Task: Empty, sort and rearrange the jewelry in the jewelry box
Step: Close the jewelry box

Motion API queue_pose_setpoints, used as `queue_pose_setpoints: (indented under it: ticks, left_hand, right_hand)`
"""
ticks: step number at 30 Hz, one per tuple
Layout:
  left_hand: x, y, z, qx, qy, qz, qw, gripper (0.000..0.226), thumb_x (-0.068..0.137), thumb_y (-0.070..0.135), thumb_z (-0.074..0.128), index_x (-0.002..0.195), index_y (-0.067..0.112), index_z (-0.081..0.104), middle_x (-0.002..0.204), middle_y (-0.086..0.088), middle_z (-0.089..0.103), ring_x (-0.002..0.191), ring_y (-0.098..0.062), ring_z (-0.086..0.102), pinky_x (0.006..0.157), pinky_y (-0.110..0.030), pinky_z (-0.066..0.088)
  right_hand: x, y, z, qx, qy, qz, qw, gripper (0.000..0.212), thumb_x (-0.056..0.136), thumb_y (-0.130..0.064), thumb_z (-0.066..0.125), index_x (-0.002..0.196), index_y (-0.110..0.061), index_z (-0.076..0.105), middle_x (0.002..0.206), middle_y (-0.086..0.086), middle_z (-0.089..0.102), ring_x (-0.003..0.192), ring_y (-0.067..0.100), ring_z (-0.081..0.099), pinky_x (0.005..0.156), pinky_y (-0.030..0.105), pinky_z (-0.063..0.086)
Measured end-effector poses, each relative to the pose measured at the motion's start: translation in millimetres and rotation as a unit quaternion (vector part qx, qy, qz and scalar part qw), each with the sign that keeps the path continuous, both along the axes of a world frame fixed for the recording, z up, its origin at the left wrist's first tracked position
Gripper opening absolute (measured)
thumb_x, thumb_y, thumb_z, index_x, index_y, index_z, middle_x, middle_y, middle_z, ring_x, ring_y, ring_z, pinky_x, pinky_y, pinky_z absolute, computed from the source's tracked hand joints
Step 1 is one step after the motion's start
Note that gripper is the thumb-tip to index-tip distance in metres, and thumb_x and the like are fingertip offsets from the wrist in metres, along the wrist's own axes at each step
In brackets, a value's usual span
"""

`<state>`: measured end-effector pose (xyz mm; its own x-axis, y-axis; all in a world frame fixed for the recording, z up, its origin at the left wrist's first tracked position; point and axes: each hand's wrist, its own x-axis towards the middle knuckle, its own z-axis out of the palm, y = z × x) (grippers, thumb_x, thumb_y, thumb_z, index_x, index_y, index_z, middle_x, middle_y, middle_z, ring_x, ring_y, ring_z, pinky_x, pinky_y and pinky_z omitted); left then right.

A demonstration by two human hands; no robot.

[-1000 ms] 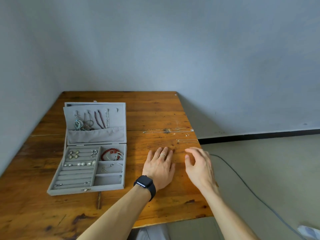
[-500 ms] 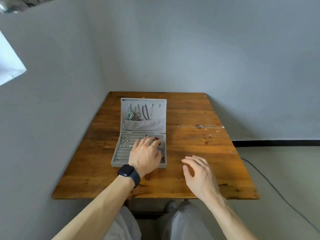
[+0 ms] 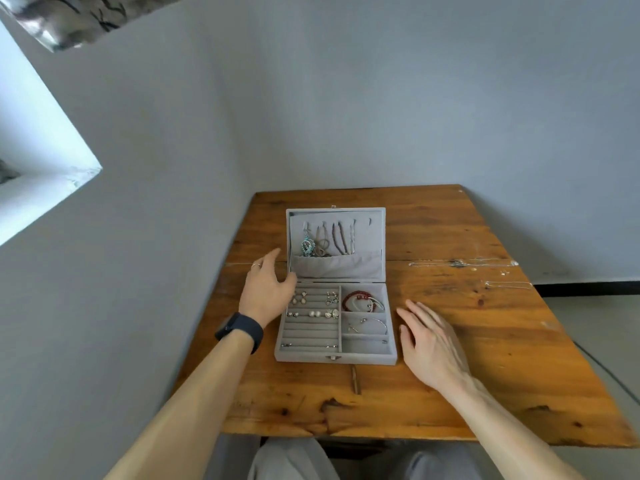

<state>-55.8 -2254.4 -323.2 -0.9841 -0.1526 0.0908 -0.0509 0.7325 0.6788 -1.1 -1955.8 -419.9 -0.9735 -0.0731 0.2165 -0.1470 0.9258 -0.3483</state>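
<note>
A grey velvet jewelry box (image 3: 332, 357) lies open on the wooden table (image 3: 485, 358). Necklaces (image 3: 329, 239) hang inside its lid above a pocket. Earrings (image 3: 313, 304) sit in the ring rows on the left half. A red bead bracelet (image 3: 356, 296) and silver bangles (image 3: 372, 323) fill the right compartments. My left hand (image 3: 266, 289), with a ring and a dark watch, hovers at the box's left edge, fingers relaxed, holding nothing. My right hand (image 3: 429, 341) is spread just right of the box, empty.
Thin silver chains (image 3: 464, 263) and another chain (image 3: 509, 285) lie on the table at the far right. Grey walls close in behind and to the left. The table's front edge is near my knees, and a cable runs on the floor at the right.
My left hand moved off the box's compartments to its left edge. My right hand came closer to the box's right side. The view shifted left, centring the box.
</note>
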Motion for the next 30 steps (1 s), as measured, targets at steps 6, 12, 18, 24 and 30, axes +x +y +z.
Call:
queue_pose_setpoints:
  ticks: [6, 12, 18, 24, 30]
  left_hand:
    - [-59.8, -6.9, 10.7, 0.153, -0.053, 0.012, 0.987, 0.08, 0.088, 0.029, 0.071, 0.155, 0.023, 0.028, 0.153, -0.008, 0.04, 0.138, -0.027, 0.041, 0.106, -0.036, 0.039]
    - [-92.9, 1.1, 27.7, 0.271, -0.061, 0.001, 0.961, 0.083, 0.081, 0.001, 0.058, 0.155, 0.02, 0.028, 0.128, -0.005, 0.06, 0.115, -0.021, 0.058, 0.074, -0.02, 0.045]
    - [-92.3, -3.1, 38.1, 0.228, -0.026, -0.016, 0.973, 0.074, 0.086, 0.003, 0.06, 0.151, 0.029, 0.037, 0.118, -0.003, 0.06, 0.1, -0.01, 0.061, 0.07, -0.018, 0.051]
    - [-67.9, -9.1, 41.6, 0.105, 0.059, -0.073, 0.99, 0.062, 0.088, 0.005, 0.062, 0.136, 0.042, 0.051, 0.118, 0.005, 0.061, 0.106, -0.01, 0.059, 0.063, -0.008, 0.05]
    - [-43.3, -12.3, 42.5, 0.023, 0.129, -0.079, 0.988, 0.04, 0.1, 0.019, 0.057, 0.136, 0.035, 0.057, 0.127, 0.005, 0.06, 0.099, -0.007, 0.063, 0.07, -0.007, 0.051]
  right_hand:
    - [-15.2, -1.6, -7.2, 0.03, -0.007, -0.001, 1.0, 0.05, 0.102, -0.039, 0.03, 0.149, -0.03, 0.044, 0.16, -0.005, 0.033, 0.15, 0.015, 0.027, 0.12, 0.04, 0.017]
    - [-13.8, -0.3, -8.7, 0.02, -0.007, -0.004, 1.0, 0.048, 0.103, -0.037, 0.036, 0.15, -0.03, 0.044, 0.16, -0.005, 0.034, 0.15, 0.013, 0.026, 0.122, 0.042, 0.019]
    - [-13.0, -0.7, -7.9, 0.008, -0.002, -0.004, 1.0, 0.047, 0.102, -0.035, 0.039, 0.148, -0.03, 0.046, 0.159, -0.004, 0.037, 0.149, 0.014, 0.028, 0.122, 0.043, 0.021]
    - [-12.8, -0.7, -5.8, 0.006, -0.006, -0.004, 1.0, 0.047, 0.103, -0.036, 0.038, 0.149, -0.03, 0.046, 0.16, -0.005, 0.035, 0.15, 0.014, 0.026, 0.122, 0.041, 0.019]
    - [-12.3, -1.1, -5.1, 0.012, -0.008, -0.006, 1.0, 0.047, 0.103, -0.037, 0.037, 0.149, -0.031, 0.045, 0.16, -0.006, 0.034, 0.15, 0.014, 0.026, 0.123, 0.041, 0.019]
